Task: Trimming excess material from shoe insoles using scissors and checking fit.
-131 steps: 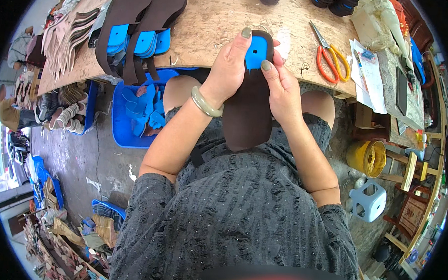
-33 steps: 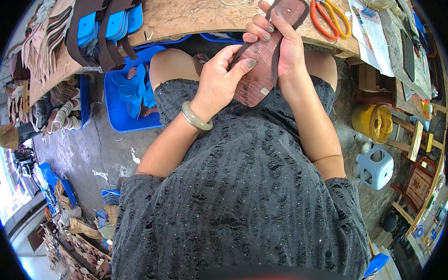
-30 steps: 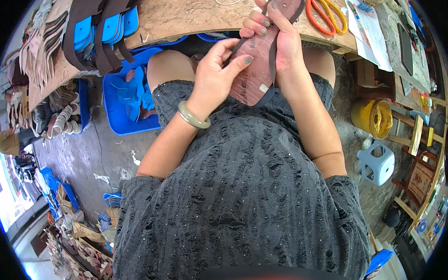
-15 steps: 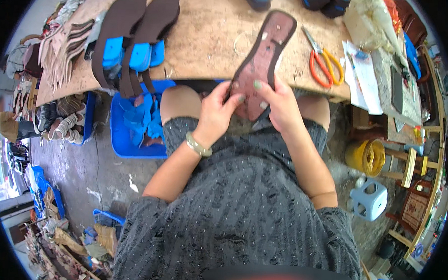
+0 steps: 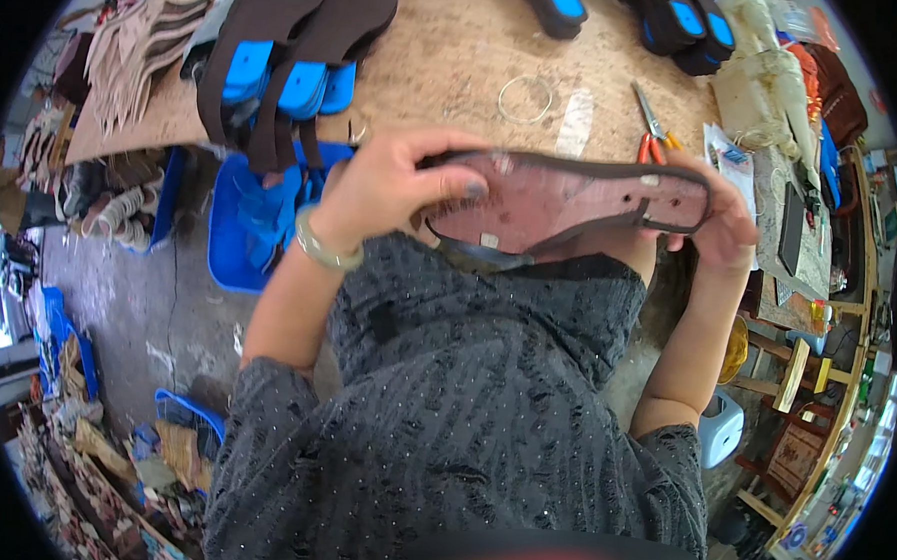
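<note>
A reddish-brown shoe sole (image 5: 572,200) with a dark rim lies crosswise in front of me above my lap, its flat face turned up. My left hand (image 5: 398,183) grips its wide end, with the thumb on the face and the fingers behind. At the narrow end, which has small holes, my right hand (image 5: 726,217) is closed round the edge. Beyond that hand, scissors (image 5: 652,124) with orange handles rest on the wooden table (image 5: 449,50), their handles partly hidden. A thin ring-shaped loop (image 5: 525,99) lies on the tabletop.
Long dark soles (image 5: 265,17) with blue pads (image 5: 302,85) fill the table's left side, near stacked beige pieces (image 5: 138,56). More dark pieces (image 5: 670,24) lie far right. A blue bin (image 5: 231,266) of blue scraps stands below left; a light-blue stool (image 5: 720,432) stands right.
The sole has turned from nearly upright to crosswise. My right hand has moved outward to its narrow end, while the left keeps the wide end. The view has shifted a little.
</note>
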